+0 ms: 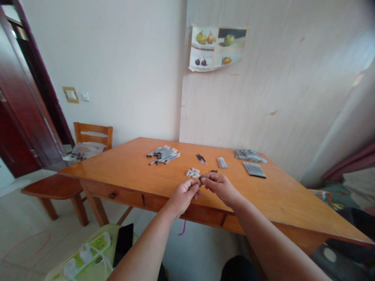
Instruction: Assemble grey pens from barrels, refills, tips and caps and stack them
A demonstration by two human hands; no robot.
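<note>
Wooden worktop (pixel 117 168) bearing a loose heap of grey pens (pixel 163 155), far left, and a tidy row of pens (pixel 254 169), right, apparently spaced to keep groups apart. Near centre, the left hand (pixel 185 194) and right hand (pixel 219 187) meet, fingertips pinched closed, just nearer than short white tubes (pixel 193 172); both seemingly steady a small dark piece (pixel 200 180), too small to identify.

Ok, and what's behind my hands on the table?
White pieces and black bits lie just beyond, then dark rods and pale tubes. Your left hand and right hand hide some tabletop and most of the small piece they pinch.
</note>
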